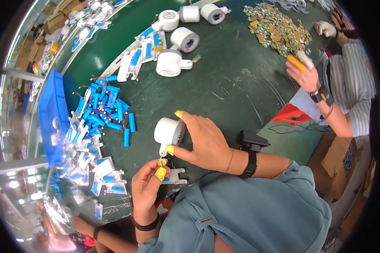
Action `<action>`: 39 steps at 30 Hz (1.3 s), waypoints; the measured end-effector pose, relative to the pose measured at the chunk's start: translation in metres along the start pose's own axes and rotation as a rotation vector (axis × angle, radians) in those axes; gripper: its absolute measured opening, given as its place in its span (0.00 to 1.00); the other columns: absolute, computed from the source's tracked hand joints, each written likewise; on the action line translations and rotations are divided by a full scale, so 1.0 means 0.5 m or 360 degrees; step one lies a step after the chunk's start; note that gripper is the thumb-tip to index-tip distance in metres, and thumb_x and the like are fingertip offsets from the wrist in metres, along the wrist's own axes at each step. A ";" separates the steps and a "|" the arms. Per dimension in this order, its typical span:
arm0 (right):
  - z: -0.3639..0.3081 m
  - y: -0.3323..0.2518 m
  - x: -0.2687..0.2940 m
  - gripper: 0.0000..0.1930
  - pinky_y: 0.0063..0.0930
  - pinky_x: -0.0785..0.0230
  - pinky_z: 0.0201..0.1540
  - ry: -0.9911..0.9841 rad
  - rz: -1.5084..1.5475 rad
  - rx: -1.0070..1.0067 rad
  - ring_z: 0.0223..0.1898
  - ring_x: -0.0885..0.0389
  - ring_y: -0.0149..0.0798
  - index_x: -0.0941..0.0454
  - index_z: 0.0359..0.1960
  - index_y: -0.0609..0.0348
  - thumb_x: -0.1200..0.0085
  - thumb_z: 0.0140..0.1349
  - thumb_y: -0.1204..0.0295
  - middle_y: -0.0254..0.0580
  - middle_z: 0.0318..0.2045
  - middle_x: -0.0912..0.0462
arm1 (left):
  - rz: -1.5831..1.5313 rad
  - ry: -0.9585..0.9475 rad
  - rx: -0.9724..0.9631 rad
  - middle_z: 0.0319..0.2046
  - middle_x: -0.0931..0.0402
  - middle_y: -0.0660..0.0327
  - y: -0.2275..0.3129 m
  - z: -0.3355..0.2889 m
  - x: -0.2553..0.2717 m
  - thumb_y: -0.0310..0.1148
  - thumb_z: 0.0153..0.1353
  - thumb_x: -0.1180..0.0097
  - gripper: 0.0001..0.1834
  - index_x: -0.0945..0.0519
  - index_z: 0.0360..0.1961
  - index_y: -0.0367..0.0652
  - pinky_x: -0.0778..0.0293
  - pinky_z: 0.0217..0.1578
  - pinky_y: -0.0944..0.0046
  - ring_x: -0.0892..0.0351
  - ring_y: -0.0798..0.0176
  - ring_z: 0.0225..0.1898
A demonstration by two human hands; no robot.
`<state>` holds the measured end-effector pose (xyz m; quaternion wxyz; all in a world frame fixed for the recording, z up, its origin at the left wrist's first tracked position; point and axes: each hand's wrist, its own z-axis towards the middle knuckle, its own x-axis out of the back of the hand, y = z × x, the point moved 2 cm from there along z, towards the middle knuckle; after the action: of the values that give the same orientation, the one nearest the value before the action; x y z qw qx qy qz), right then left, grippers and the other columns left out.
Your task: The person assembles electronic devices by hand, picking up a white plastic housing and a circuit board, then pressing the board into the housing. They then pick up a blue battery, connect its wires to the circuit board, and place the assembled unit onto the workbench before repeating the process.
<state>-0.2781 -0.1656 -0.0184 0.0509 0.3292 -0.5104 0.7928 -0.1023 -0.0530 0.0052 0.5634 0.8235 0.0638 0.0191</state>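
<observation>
A white round fan head (pixel 166 131) with a short neck stands on the dark green table in front of me. My right hand (pixel 209 141) grips it from the right, its yellow-covered thumb by the neck and its yellow-covered forefinger over the top. Just below the neck, my left hand (pixel 147 185) pinches the thin wires there between yellow-covered thumb and forefinger; the exact ends are hidden. Beside the left fingertips lies a pale plastic handle shell (pixel 175 176) with a bit of blue in it, partly covered by that hand.
Blue battery cells (pixel 107 103) with leads are heaped at left, near white shells (pixel 107 168) and a blue bin (pixel 50 114). More fan heads (pixel 169 63) stand farther back. Small circuit boards (pixel 276 29) lie at far right, by a co-worker's hand (pixel 304 76). A black device (pixel 252 140) sits near my right wrist.
</observation>
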 end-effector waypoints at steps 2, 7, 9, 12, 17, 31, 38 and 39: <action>-0.004 0.003 0.002 0.39 0.41 0.33 0.45 0.0015 0.0003 0.0038 0.41 0.24 0.51 0.39 0.60 0.66 0.33 0.51 0.59 0.50 0.42 0.23 | 0.0016 0.0017 -0.0004 0.36 0.21 0.58 -0.003 -0.001 -0.001 0.23 0.64 0.49 0.14 0.24 0.51 0.30 0.28 0.45 0.68 0.23 0.69 0.38; -0.009 0.016 0.006 0.40 0.41 0.34 0.46 0.0041 0.0020 0.0065 0.43 0.26 0.51 0.39 0.61 0.67 0.33 0.51 0.58 0.53 0.46 0.25 | 0.0016 -0.0014 0.0031 0.37 0.20 0.57 -0.002 0.008 -0.004 0.24 0.64 0.47 0.15 0.24 0.51 0.30 0.27 0.45 0.67 0.23 0.67 0.38; -0.008 0.015 0.006 0.40 0.41 0.35 0.47 0.0022 0.0045 0.0048 0.44 0.26 0.52 0.39 0.61 0.67 0.33 0.50 0.59 0.53 0.46 0.25 | 0.0007 0.0003 0.0031 0.38 0.20 0.56 -0.002 0.010 0.000 0.25 0.63 0.47 0.15 0.24 0.51 0.30 0.27 0.45 0.67 0.22 0.67 0.38; 0.000 0.009 -0.002 0.40 0.41 0.35 0.48 -0.0008 0.0107 0.0094 0.45 0.26 0.52 0.37 0.60 0.66 0.31 0.48 0.60 0.53 0.47 0.25 | -0.0028 0.0066 0.0011 0.37 0.20 0.56 -0.003 -0.001 0.018 0.29 0.63 0.46 0.16 0.24 0.50 0.30 0.28 0.44 0.66 0.23 0.66 0.38; -0.004 -0.010 0.006 0.44 0.38 0.36 0.53 -0.0166 0.0089 0.0012 0.44 0.26 0.45 0.36 0.60 0.63 0.27 0.41 0.63 0.48 0.50 0.26 | -0.0528 -0.0020 0.0025 0.35 0.21 0.54 0.017 -0.025 0.080 0.39 0.60 0.44 0.22 0.24 0.46 0.28 0.28 0.39 0.66 0.23 0.63 0.34; -0.010 0.002 -0.005 0.40 0.34 0.38 0.48 -0.0187 -0.0005 0.0082 0.41 0.27 0.39 0.34 0.59 0.61 0.29 0.43 0.65 0.40 0.49 0.23 | -0.0098 0.1720 -0.0369 0.32 0.20 0.61 0.080 -0.281 0.659 0.38 0.67 0.51 0.15 0.21 0.42 0.36 0.26 0.35 0.68 0.23 0.67 0.31; -0.007 -0.008 -0.008 0.36 0.33 0.37 0.49 -0.0211 0.0037 0.0106 0.41 0.28 0.40 0.33 0.59 0.59 0.32 0.44 0.71 0.40 0.46 0.23 | 0.1823 0.1820 0.0790 0.29 0.19 0.61 -0.088 -0.428 0.979 0.35 0.63 0.46 0.13 0.20 0.44 0.37 0.25 0.33 0.65 0.22 0.61 0.27; -0.006 -0.004 -0.011 0.36 0.33 0.37 0.49 -0.0207 0.0001 0.0097 0.41 0.28 0.40 0.33 0.58 0.59 0.32 0.44 0.71 0.40 0.46 0.22 | 0.1811 0.1772 0.0774 0.29 0.19 0.61 -0.091 -0.374 0.960 0.35 0.63 0.46 0.13 0.20 0.44 0.37 0.25 0.33 0.65 0.22 0.61 0.27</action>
<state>-0.2744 -0.1608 -0.0208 0.0073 0.3813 -0.4884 0.7848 0.3501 0.1968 0.0118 0.1601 0.6989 -0.0906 0.6912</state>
